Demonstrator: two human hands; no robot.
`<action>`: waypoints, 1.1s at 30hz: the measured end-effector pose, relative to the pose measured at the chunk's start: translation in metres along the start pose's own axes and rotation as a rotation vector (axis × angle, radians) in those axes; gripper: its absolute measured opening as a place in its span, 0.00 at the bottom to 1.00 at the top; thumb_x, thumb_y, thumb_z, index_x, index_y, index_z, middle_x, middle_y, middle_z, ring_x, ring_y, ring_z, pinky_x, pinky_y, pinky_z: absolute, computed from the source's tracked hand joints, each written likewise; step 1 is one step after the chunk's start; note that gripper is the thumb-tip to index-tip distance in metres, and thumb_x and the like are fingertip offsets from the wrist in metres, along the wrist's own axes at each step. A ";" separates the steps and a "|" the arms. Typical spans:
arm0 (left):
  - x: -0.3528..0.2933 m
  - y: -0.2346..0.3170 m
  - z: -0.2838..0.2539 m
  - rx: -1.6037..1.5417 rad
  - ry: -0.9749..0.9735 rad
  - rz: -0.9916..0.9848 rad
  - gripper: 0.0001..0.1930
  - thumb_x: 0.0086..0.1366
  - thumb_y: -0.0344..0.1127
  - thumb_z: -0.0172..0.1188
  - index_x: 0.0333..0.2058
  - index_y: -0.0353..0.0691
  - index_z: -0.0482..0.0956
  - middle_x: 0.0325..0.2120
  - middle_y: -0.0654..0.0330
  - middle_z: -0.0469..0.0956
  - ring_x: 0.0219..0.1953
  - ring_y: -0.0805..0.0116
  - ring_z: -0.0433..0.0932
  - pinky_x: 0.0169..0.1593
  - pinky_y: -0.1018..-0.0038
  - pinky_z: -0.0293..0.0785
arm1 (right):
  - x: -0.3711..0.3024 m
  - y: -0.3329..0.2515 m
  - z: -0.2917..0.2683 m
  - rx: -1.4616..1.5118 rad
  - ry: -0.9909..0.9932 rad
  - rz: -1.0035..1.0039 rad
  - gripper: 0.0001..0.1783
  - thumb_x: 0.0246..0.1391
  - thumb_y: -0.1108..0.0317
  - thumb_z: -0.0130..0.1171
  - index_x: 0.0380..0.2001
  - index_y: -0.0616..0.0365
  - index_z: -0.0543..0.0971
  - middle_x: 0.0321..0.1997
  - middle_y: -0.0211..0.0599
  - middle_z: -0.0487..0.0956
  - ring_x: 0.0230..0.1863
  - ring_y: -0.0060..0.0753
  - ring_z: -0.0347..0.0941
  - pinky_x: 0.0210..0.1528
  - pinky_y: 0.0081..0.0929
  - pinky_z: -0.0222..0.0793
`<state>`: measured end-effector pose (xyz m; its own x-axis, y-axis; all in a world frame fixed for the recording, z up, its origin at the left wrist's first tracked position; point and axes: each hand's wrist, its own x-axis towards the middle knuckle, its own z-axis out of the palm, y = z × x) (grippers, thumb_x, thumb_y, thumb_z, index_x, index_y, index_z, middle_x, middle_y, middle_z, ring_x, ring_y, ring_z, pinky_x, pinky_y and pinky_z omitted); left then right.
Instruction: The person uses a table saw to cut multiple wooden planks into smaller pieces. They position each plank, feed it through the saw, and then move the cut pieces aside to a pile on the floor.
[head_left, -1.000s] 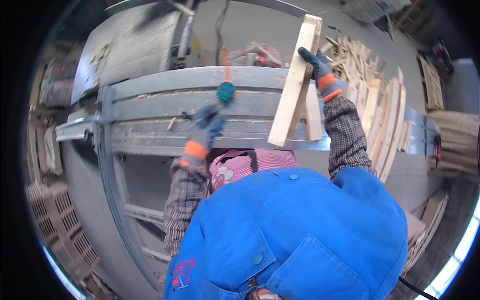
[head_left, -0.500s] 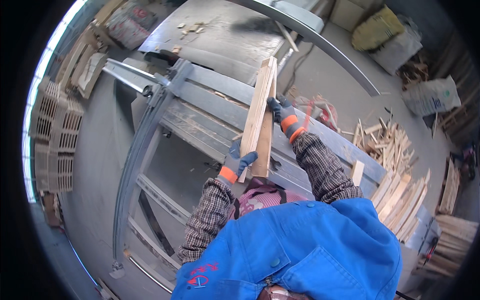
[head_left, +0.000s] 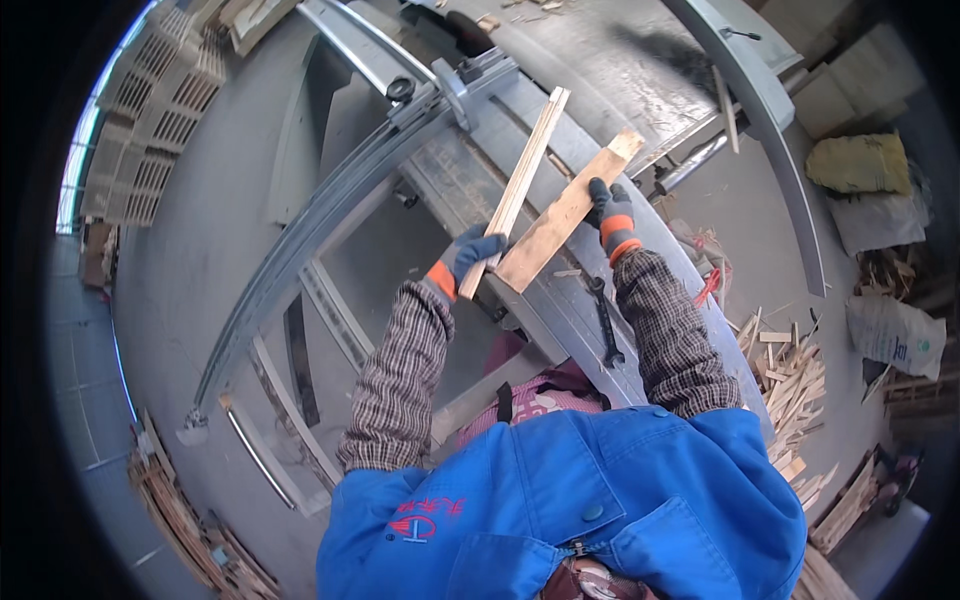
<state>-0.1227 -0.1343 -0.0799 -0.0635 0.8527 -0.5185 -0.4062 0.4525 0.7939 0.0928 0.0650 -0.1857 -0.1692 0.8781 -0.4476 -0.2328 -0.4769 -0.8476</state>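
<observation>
My left hand (head_left: pixel 468 258), in a blue-grey work glove with an orange cuff, is closed around the near end of a narrow wooden strip (head_left: pixel 522 185). The strip tilts away over the machine's metal table (head_left: pixel 440 185). Closed on the right edge of a wider wooden board (head_left: pixel 560 225) is my gloved right hand (head_left: pixel 612 208). The board slants up to the right, and its near end comes close to the strip and my left fingers. Whether they touch I cannot tell. An open-end wrench (head_left: pixel 606 325) lies on the metal surface below my right hand.
A long metal rail (head_left: pixel 270 255) runs along the left of the table. A curved-looking metal beam (head_left: pixel 775 150) crosses at upper right. Offcuts (head_left: pixel 795 385) are heaped on the floor at right, near sacks (head_left: pixel 890 335). Stacked pallets (head_left: pixel 160 130) stand far left.
The strip and board, held together before, are now apart: strip in my left hand, board in my right. My view has turned, and the wrench shows more fully.
</observation>
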 end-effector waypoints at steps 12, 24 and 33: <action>0.008 0.026 -0.015 -0.247 -0.053 -0.092 0.27 0.60 0.42 0.64 0.50 0.26 0.71 0.36 0.52 0.77 0.37 0.64 0.79 0.48 0.69 0.79 | 0.002 -0.013 -0.029 -1.105 -0.190 -0.148 0.38 0.45 0.45 0.68 0.54 0.60 0.73 0.39 0.44 0.82 0.30 0.34 0.78 0.39 0.32 0.73; 0.063 -0.002 0.079 -0.206 -0.218 0.062 0.21 0.65 0.36 0.60 0.54 0.37 0.68 0.43 0.57 0.76 0.43 0.70 0.76 0.46 0.72 0.76 | -0.043 -0.103 0.051 -0.381 -0.492 0.017 0.25 0.45 0.60 0.72 0.41 0.66 0.76 0.36 0.33 0.79 0.36 0.23 0.74 0.37 0.22 0.72; 0.109 0.027 0.059 0.177 0.063 0.224 0.24 0.64 0.36 0.62 0.57 0.35 0.69 0.40 0.61 0.76 0.38 0.73 0.76 0.42 0.76 0.75 | 0.047 -0.162 0.008 -0.860 -0.404 -0.343 0.33 0.39 0.61 0.74 0.50 0.62 0.77 0.41 0.39 0.81 0.41 0.29 0.75 0.48 0.24 0.70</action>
<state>-0.0862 -0.0137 -0.0963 -0.1922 0.9211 -0.3387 -0.2108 0.2983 0.9309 0.1150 0.1835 -0.0671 -0.5719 0.8072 -0.1460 0.4124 0.1290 -0.9018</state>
